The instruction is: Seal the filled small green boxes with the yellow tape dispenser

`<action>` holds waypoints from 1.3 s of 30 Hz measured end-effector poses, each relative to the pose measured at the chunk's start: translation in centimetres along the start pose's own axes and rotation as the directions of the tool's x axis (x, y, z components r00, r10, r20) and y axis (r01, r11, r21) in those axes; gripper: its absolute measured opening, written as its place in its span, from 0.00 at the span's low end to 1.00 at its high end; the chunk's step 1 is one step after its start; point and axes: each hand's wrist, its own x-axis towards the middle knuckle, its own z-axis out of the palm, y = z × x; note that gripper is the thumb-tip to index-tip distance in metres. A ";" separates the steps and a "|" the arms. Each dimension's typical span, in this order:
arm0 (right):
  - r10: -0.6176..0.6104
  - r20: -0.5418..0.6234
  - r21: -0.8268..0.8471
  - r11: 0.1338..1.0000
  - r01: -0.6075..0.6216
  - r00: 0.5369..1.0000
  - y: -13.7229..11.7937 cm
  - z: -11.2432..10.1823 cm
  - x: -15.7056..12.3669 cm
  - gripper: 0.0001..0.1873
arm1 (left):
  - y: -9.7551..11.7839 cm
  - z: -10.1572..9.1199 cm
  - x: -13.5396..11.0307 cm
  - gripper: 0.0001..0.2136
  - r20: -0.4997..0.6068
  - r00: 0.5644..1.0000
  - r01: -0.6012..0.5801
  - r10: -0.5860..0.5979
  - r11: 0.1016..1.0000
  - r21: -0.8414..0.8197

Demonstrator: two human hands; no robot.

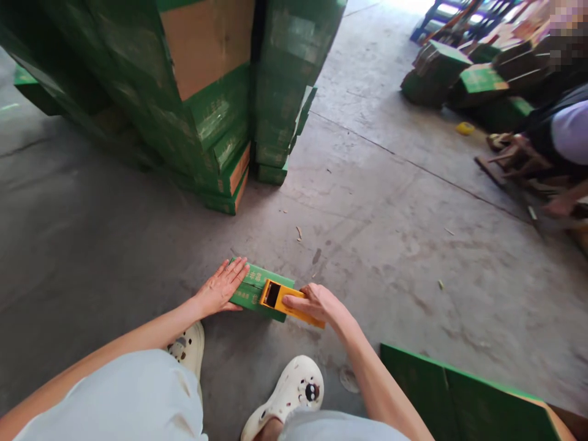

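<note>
A small green cardboard box with pale printed characters lies on the concrete floor before my feet. Flat on its left end rests my left hand, fingers stretched out over the top. My right hand is closed round a yellow hand tool with a dark rectangular opening near its front. The tool lies across the right part of the box top; its exact kind is not clear. The palm side of my right hand is hidden.
Tall stacks of green cartons stand ahead to the left. A large green cardboard piece lies at lower right. Further right, a crouching person is beside piled boxes and a yellow roll.
</note>
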 end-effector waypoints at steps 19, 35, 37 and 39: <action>0.008 0.048 -0.004 1.000 -0.007 0.999 0.0 0.7 -1.8 0.33 | 4.8 -0.3 4.2 0.52 0.019 0.994 -0.106 0.110 0.982 -0.157; 0.153 0.036 -0.013 0.988 -0.152 0.988 7.9 0.6 -3.9 0.30 | 4.4 -0.9 3.3 0.54 0.083 0.985 -0.140 0.149 0.984 -0.107; 0.172 0.030 -0.045 0.984 -0.170 0.985 7.3 0.8 -3.4 0.29 | 5.0 -1.1 3.5 0.55 0.107 0.986 -0.117 0.126 0.989 -0.091; 0.185 0.019 -0.072 0.980 -0.183 0.983 6.8 1.1 -3.0 0.28 | 6.3 -1.1 3.9 0.56 0.140 0.982 -0.118 0.125 0.991 -0.056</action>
